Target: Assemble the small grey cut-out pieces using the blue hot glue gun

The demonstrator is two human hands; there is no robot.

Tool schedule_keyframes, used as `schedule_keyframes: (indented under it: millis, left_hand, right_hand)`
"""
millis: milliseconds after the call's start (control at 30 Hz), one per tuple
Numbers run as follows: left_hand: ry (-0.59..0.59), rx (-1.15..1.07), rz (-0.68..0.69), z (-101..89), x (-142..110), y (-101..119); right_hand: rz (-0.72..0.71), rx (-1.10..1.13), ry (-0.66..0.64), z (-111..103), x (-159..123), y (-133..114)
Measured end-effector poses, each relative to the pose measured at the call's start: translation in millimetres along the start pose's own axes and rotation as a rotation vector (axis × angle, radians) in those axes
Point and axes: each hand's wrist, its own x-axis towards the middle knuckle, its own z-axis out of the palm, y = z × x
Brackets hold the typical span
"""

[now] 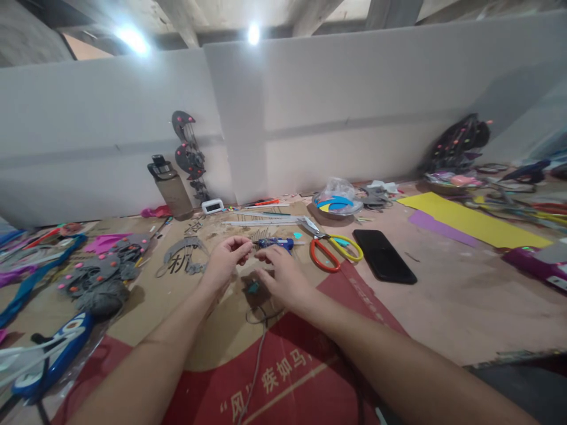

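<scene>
My left hand (pixel 228 258) is raised over the cardboard with thumb and fingertips pinched together; anything between them is too small to make out. Facing it, my right hand (pixel 286 276) has its thumb apart from its curved fingers, with nothing visible in the gap. A small teal piece (pixel 253 287) lies below the hands. A grey yarn strand (pixel 260 348) loops near my right wrist and runs toward the front edge. Just beyond the fingers lies a blue glue gun (pixel 282 242), partly hidden. Scissors (pixel 325 255) with red and yellow handles lie to its right.
A black phone (pixel 383 255) lies right of the scissors, near yellow sheets (pixel 469 221). Grey yarn (pixel 103 297) and a blue power strip (pixel 55 357) are at left. A bottle (pixel 172 192) and a bowl (pixel 336 213) stand along the white partition (pixel 310 118).
</scene>
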Motion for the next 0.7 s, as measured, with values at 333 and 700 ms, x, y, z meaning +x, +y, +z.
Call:
schedule_keyframes:
  millis: [333, 700]
  left_hand:
    - [-0.153, -0.127, -0.069, 13.3, -11, 8]
    - [-0.213, -0.123, -0.094, 14.3, -13, 5]
  right_hand:
    - [0.052, 0.193, 0.131, -22, 5, -14]
    - [0.007, 0.039, 0.127, -25, 6, -14]
